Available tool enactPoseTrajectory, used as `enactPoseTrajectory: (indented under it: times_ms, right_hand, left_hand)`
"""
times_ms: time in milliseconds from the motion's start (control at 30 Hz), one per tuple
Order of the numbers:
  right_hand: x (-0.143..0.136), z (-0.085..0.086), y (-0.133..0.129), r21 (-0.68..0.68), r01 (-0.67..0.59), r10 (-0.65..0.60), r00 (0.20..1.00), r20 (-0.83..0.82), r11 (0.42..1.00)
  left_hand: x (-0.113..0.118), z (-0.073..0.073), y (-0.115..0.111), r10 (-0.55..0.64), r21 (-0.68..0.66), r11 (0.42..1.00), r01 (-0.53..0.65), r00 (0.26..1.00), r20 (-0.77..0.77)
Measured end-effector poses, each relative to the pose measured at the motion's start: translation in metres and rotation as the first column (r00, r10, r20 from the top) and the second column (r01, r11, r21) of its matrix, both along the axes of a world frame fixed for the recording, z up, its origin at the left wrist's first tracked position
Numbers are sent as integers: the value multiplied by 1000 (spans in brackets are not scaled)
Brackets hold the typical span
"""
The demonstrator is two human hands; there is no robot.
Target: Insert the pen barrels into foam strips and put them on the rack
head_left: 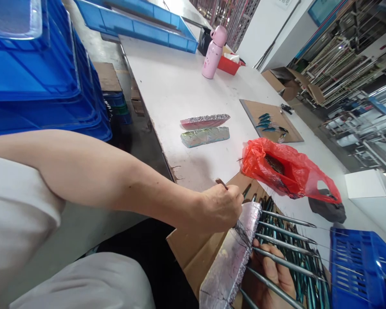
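The left hand (223, 208) is closed on a thin brown-handled tool (221, 183) over a silvery foil-covered block (227, 262); the right hand (273, 272) touches the block's edge, its grip partly hidden. Bare white tabletop (170, 86) opens beyond; a crumpled red plastic bag (289, 167) crowds the block's far side.

The foil-wrapped block (227, 262), long and silvery with a pinkish sheen and a rough, glittery edge, slants through the lower centre of the frame. Slender grey rods (291, 262) project from its right side in a spaced row, tapering to thin ends toward the lower right. The slim tool (221, 183) shows a brown end near the centre, its middle hidden.
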State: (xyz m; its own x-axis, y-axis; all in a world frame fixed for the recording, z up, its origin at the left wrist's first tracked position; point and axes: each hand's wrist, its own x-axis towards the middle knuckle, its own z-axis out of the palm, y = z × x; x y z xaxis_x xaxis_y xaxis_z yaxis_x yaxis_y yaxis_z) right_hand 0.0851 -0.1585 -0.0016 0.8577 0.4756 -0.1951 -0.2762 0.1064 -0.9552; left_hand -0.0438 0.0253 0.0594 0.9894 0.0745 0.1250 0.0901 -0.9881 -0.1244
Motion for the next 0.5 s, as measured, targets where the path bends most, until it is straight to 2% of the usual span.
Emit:
enactPoseTrajectory:
  times_ms: [133,333,433,500]
  right_hand:
    - [-1,-3,-2,36,-31,29,999,41,999]
    - [-1,-3,-1,59,-44,41,998,47,997]
    - [-1,-5,-3,53,-26,23,999,44,998]
    - [0,-7,-5,41,-20,18,999,42,999]
  left_hand:
    - [1,7,-1,-6,22,1000,6,1000,-19]
    - [3,14,-6,21,129,991,-16,999,-38]
    - [4,17,-8,35,126,992,-28,998,-54]
    - [4,20,-8,31,102,995,-19,993,-116]
